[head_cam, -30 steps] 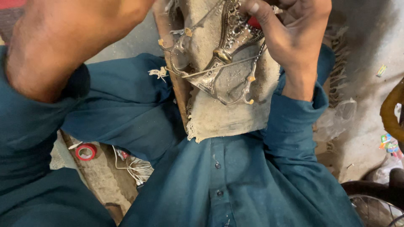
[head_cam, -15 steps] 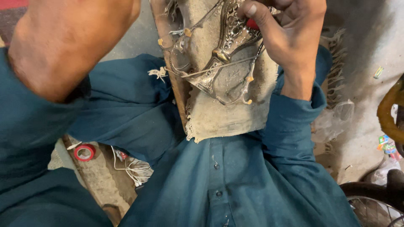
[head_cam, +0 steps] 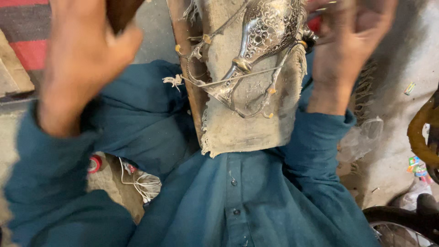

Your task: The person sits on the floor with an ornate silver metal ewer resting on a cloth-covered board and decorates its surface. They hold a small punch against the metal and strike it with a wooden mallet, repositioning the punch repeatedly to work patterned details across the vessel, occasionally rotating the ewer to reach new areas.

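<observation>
The ornate silver filigree metal piece [head_cam: 267, 32] already lies wired onto the cloth-wrapped wooden board [head_cam: 249, 123] against the person's chest, right hand [head_cam: 347, 50] loosely curled beside it, left hand [head_cam: 82, 59] raised, fingers half-spread, holding nothing visible.

Open gap between left hand [head_cam: 80, 59] and board [head_cam: 249, 87]; only floor behind. Right hand [head_cam: 352, 41] crowds board's right edge, no room there. Below the board, the shirt [head_cam: 238, 201] blocks.
</observation>
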